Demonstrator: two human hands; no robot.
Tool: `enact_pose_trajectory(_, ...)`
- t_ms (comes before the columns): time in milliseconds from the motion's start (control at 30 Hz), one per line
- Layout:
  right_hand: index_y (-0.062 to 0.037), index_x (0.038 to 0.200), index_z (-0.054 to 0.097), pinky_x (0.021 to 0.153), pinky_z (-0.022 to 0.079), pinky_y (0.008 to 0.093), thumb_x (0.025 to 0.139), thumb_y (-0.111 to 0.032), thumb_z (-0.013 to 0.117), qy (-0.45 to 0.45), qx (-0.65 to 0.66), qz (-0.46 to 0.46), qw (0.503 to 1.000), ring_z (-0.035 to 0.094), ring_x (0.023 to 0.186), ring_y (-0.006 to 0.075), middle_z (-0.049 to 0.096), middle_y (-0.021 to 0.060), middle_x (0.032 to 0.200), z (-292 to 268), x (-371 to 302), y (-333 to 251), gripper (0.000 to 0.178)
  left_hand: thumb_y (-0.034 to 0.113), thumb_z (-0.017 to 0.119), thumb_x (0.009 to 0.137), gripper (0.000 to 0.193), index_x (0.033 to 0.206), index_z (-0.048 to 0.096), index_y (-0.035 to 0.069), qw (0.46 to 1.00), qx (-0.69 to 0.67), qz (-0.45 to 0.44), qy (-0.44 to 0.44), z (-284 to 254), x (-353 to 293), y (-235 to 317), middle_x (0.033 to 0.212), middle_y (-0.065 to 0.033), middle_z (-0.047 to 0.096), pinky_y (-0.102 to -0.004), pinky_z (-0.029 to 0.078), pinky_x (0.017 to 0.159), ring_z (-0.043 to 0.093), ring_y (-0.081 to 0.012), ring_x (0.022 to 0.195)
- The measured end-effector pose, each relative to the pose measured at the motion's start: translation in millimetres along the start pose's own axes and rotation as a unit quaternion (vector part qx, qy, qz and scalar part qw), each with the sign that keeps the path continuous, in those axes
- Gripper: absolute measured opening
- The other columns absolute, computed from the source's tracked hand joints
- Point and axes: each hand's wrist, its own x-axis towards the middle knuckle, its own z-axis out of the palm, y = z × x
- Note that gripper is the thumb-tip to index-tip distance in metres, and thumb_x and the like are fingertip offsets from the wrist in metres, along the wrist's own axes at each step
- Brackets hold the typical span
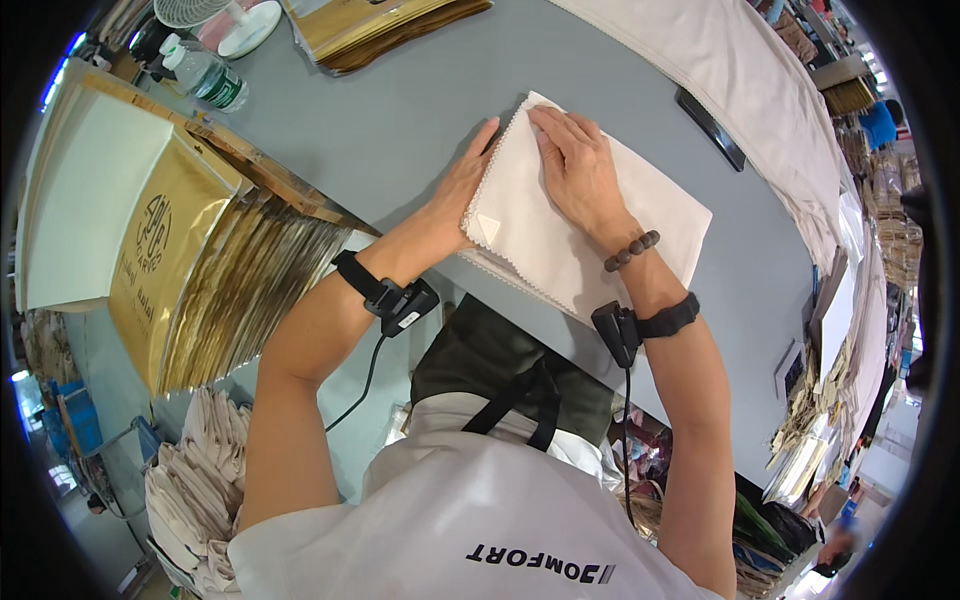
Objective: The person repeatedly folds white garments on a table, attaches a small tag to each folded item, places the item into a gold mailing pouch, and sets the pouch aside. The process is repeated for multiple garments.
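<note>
A cream folded cloth (650, 195) with zigzag-cut edges and a small pale triangular patch near its left corner lies on the grey table. My right hand (582, 170) rests flat on top of it, fingers stretched toward the far corner. Along the cloth's left edge, my left hand (462, 190) stands on its side with fingers extended; part of it is hidden behind the fabric. Both wrists carry black strapped devices, and a dark beaded bracelet (632, 250) is on the right one.
A thick stack of gold printed bags (190, 260) stands at left, beside a wooden edge. Farther off are a water bottle (207, 75), a white fan base (250, 30) and more gold bags (375, 35). A phone (712, 130) lies by long cream fabric (740, 60).
</note>
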Motion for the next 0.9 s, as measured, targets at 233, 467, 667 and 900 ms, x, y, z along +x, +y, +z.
enact_pose_trajectory(233,-0.004,0.137,0.067,0.104,0.047,0.048,0.103,-0.016,0.06,0.001,-0.093,-0.057,0.994,0.059,0.129,0.0329,0.065,0.0111,0.145,1.4,-17.0,-1.3,0.037,0.019,0.062,0.102,0.036,0.134,0.067,0.002,0.99,-0.102,-0.08,-0.059,-67.9,-55.8,58.6,0.136,-0.0186,0.068,-0.049,0.037,0.123,0.062,-0.0362,0.129)
enact_pose_trajectory(467,-0.0014,0.147,0.058,0.111,0.043,0.0485,0.105,-0.02,0.058,-0.036,-0.102,-0.054,0.993,0.052,0.141,0.0352,0.054,0.0146,0.157,3.0,-20.2,-3.5,0.046,0.018,0.061,0.104,0.032,0.131,0.069,0.003,0.971,-0.151,-0.17,0.078,-82.5,-12.0,47.5,0.14,-0.0123,0.067,-0.0515,0.041,0.118,0.061,-0.0333,0.132)
enact_pose_trajectory(667,0.0053,0.148,0.052,0.127,0.03,0.0513,0.108,-0.024,0.055,-0.05,-0.11,-0.002,0.993,0.039,0.153,0.0429,0.046,0.029,0.159,-53.0,-67.4,6.9,0.05,0.023,0.052,0.107,0.058,0.162,0.041,0.009,0.986,0.096,-0.028,-0.131,-43.0,6.4,12.4,0.172,-0.0133,0.033,-0.0528,0.025,0.129,0.032,-0.0335,0.158)
enact_pose_trajectory(900,0.0027,0.152,0.05,0.13,0.024,0.0512,0.111,-0.04,0.051,-0.052,-0.201,0.122,0.971,0.034,0.156,0.0445,0.042,0.0299,0.162,-122.4,-151.8,41.0,0.059,0.023,0.05,0.106,0.062,0.163,0.036,0.004,0.987,0.102,0.017,-0.125,-19.8,10.0,40.7,0.173,-0.0191,0.029,-0.056,0.021,0.129,0.028,-0.0393,0.159)
